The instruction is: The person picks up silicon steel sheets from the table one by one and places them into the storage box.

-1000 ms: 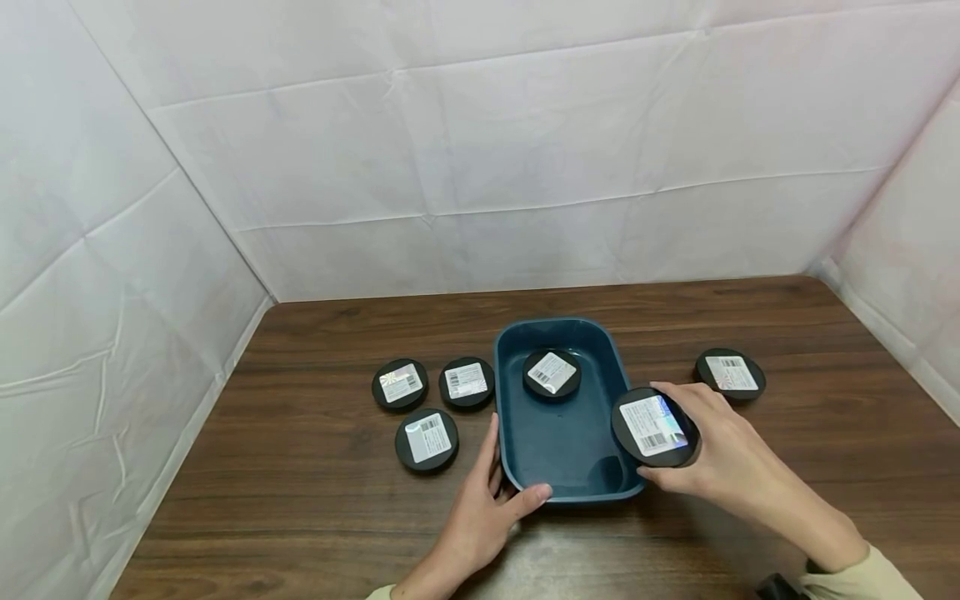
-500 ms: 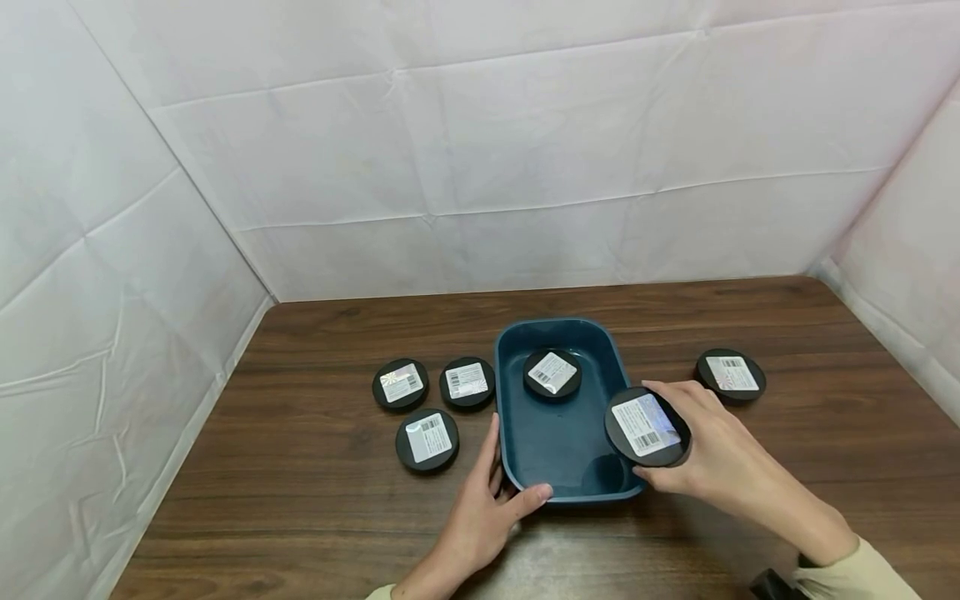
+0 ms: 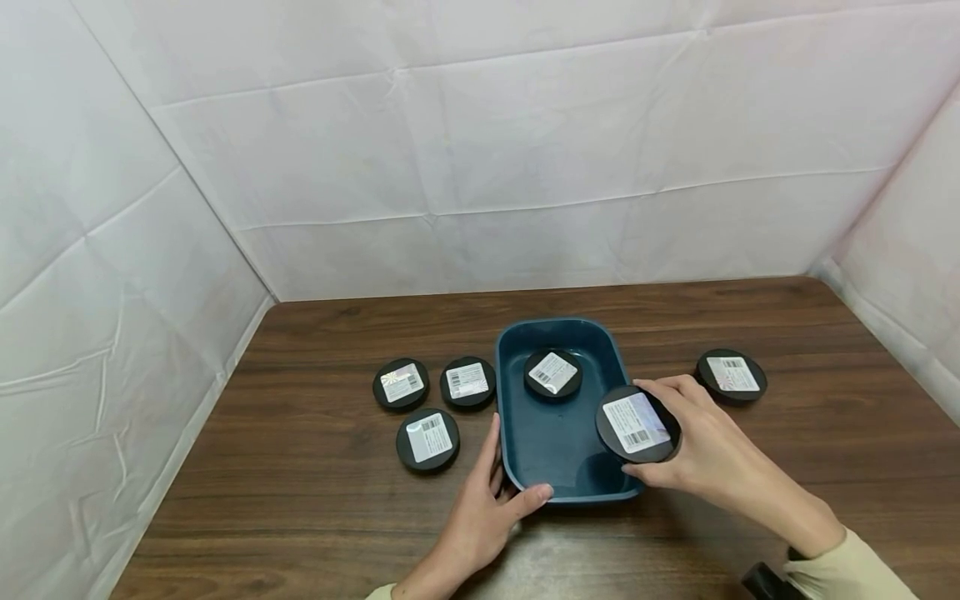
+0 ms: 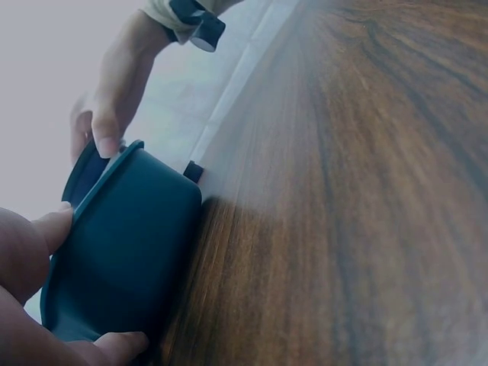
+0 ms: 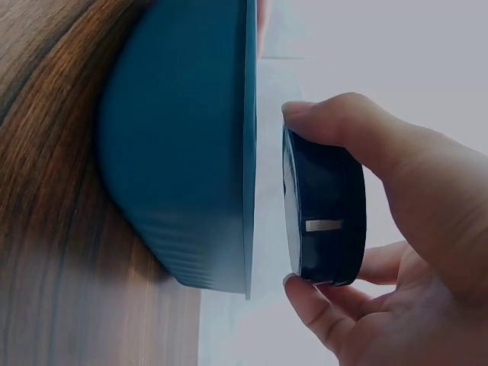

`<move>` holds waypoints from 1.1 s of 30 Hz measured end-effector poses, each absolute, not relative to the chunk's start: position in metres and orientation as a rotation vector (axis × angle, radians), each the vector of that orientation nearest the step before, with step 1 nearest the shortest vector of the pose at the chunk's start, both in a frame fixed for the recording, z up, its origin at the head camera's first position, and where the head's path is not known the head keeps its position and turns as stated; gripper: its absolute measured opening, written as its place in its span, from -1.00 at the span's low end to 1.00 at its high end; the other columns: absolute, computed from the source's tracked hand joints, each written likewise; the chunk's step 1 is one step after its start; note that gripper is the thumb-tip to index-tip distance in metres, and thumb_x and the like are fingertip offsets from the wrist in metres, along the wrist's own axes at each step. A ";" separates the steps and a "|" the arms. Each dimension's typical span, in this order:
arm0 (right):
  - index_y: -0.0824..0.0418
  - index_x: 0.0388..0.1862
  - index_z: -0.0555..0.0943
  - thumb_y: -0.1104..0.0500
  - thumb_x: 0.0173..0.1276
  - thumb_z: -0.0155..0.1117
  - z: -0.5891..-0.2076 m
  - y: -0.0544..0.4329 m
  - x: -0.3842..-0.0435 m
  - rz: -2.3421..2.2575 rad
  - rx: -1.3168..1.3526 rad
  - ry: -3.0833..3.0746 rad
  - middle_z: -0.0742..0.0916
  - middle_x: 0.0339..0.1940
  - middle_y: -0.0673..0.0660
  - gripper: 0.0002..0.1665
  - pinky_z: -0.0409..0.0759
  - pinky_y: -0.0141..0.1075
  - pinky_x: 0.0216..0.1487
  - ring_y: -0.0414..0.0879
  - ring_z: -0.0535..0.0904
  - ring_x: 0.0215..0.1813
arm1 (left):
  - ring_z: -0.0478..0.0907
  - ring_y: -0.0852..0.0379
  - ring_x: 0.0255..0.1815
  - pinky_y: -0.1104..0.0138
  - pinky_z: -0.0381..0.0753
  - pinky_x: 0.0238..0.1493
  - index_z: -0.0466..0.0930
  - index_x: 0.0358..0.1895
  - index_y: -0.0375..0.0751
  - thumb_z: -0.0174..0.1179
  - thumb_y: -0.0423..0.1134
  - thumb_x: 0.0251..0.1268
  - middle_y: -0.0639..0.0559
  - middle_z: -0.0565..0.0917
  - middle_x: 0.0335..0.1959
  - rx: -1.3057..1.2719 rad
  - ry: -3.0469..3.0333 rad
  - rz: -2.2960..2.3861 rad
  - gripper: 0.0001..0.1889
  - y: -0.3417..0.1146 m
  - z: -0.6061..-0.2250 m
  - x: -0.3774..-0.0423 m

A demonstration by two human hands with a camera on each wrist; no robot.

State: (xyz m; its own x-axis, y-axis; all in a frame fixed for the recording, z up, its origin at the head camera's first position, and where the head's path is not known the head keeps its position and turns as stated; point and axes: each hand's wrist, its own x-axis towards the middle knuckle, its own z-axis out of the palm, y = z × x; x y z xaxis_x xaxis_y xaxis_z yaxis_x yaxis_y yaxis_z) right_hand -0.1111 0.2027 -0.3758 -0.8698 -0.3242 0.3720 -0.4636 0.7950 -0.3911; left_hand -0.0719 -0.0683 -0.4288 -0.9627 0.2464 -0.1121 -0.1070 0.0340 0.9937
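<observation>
A dark blue plastic bin [image 3: 558, 454] sits on the table, with one round black container [image 3: 552, 374] lying inside toward its back. My left hand [image 3: 480, 512] holds the near left corner, thumb on the rim and fingers along the outer side. Over the right side of the bin, my right hand [image 3: 697, 437] grips another round black container [image 3: 637, 423] by its edge, its white barcode label facing up. From the right wrist view, this held container [image 5: 324, 213] is just above the rim, with thumb and fingers on opposite sides of it.
Left of the bin lie three labelled black containers: a back left one [image 3: 401, 385], one beside the bin [image 3: 468, 383] and a nearer one [image 3: 427, 441]. Another container [image 3: 731, 377] lies to the right. White sheeting [image 3: 450, 167] walls the wooden table [image 3: 285, 467].
My right hand has moved a little left with its black container, further over the bin. My left hand and the other containers have stayed put.
</observation>
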 end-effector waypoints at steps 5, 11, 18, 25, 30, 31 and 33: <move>0.21 0.31 0.53 -0.05 -0.28 0.77 -0.375 0.200 -0.112 0.716 0.600 -2.737 0.60 0.03 0.16 0.10 0.61 -0.05 -0.08 -0.04 0.52 0.00 | -0.06 -0.30 0.63 -0.04 0.32 0.50 -0.31 0.66 -0.02 0.38 -0.12 0.28 -0.21 -0.16 0.67 0.141 2.062 2.011 0.11 -0.068 -0.428 -0.072; 0.23 0.36 0.48 -0.03 -0.21 0.74 -0.371 0.197 -0.112 0.745 0.595 -2.785 0.60 0.05 0.18 0.10 0.61 0.00 -0.05 0.00 0.53 0.00 | -0.05 -0.31 0.63 -0.04 0.32 0.50 -0.30 0.66 0.02 0.38 -0.13 0.28 -0.21 -0.15 0.67 0.126 2.063 2.006 0.10 -0.067 -0.428 -0.072; 0.24 0.36 0.47 -0.01 -0.18 0.71 -0.368 0.193 -0.112 0.735 0.610 -2.809 0.60 0.06 0.20 0.08 0.61 -0.02 -0.05 0.01 0.52 0.02 | -0.04 -0.30 0.63 -0.05 0.32 0.50 -0.30 0.66 -0.01 0.39 -0.12 0.27 -0.22 -0.15 0.67 0.117 2.067 2.003 0.11 -0.068 -0.428 -0.072; 0.28 0.38 0.44 -0.05 -0.13 0.71 -0.367 0.188 -0.113 0.749 0.619 -2.837 0.57 0.10 0.23 0.09 0.61 0.00 -0.02 0.03 0.50 0.05 | -0.04 -0.32 0.62 -0.06 0.32 0.49 -0.30 0.66 -0.03 0.38 -0.10 0.27 -0.23 -0.14 0.67 0.119 2.076 1.998 0.11 -0.068 -0.428 -0.072; 0.27 0.39 0.43 -0.05 -0.11 0.71 -0.367 0.185 -0.115 0.759 0.616 -2.849 0.56 0.13 0.25 0.09 0.62 0.02 0.00 0.05 0.49 0.06 | -0.05 -0.33 0.62 -0.07 0.32 0.49 -0.31 0.66 -0.03 0.37 -0.10 0.29 -0.24 -0.14 0.67 0.130 2.074 2.000 0.10 -0.068 -0.428 -0.072; 0.27 0.39 0.42 -0.04 -0.11 0.71 -0.367 0.185 -0.115 0.761 0.614 -2.851 0.56 0.13 0.26 0.09 0.62 0.02 0.01 0.05 0.49 0.06 | -0.05 -0.33 0.62 -0.07 0.32 0.49 -0.31 0.66 -0.03 0.37 -0.10 0.29 -0.23 -0.14 0.67 0.131 2.074 2.000 0.10 -0.068 -0.428 -0.072; 0.27 0.39 0.42 -0.02 -0.12 0.71 -0.368 0.184 -0.116 0.763 0.614 -2.856 0.56 0.13 0.26 0.09 0.62 0.02 0.02 0.06 0.50 0.06 | -0.04 -0.33 0.62 -0.07 0.33 0.49 -0.31 0.66 -0.03 0.37 -0.10 0.29 -0.24 -0.14 0.67 0.131 2.075 1.999 0.10 -0.069 -0.428 -0.071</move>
